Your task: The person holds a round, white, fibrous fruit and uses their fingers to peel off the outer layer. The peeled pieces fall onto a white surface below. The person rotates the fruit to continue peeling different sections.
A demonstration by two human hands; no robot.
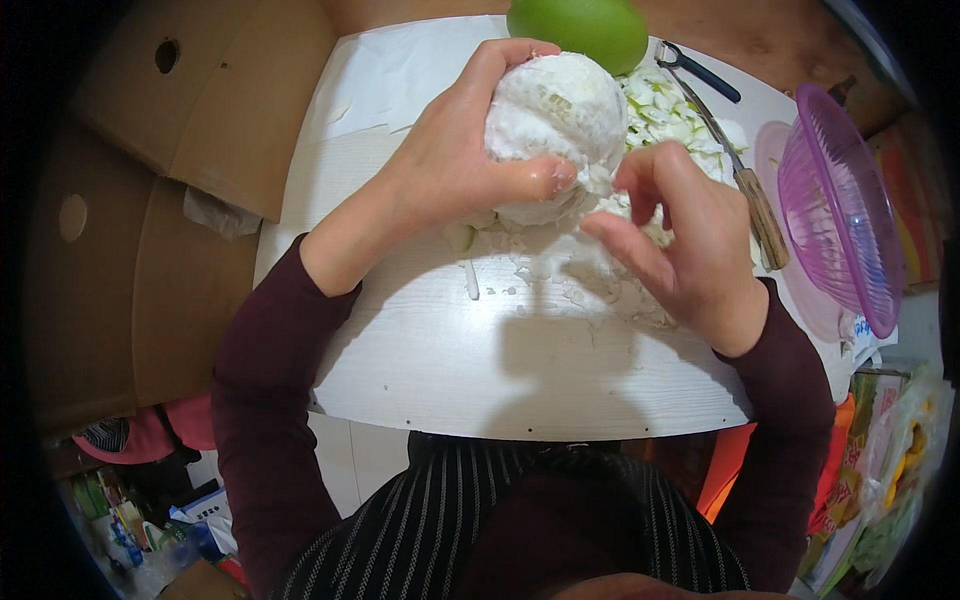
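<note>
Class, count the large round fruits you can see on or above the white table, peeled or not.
2. One peeled white fruit is held in the left hand above the table; one unpeeled green fruit sits at the far edge. Others may lie out of view.

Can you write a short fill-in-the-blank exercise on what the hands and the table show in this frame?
1. The left hand grips a peeled fruit covered in ____ pith.
2. The right hand picks at the underside of that fruit, its palm ____ of any tool.
3. The knife with the wooden handle lies on the table beside a ____ plastic bowl.
4. Behind the peeled fruit sits a whole ____ fruit.

Missing words: white; empty; pink; green
</note>
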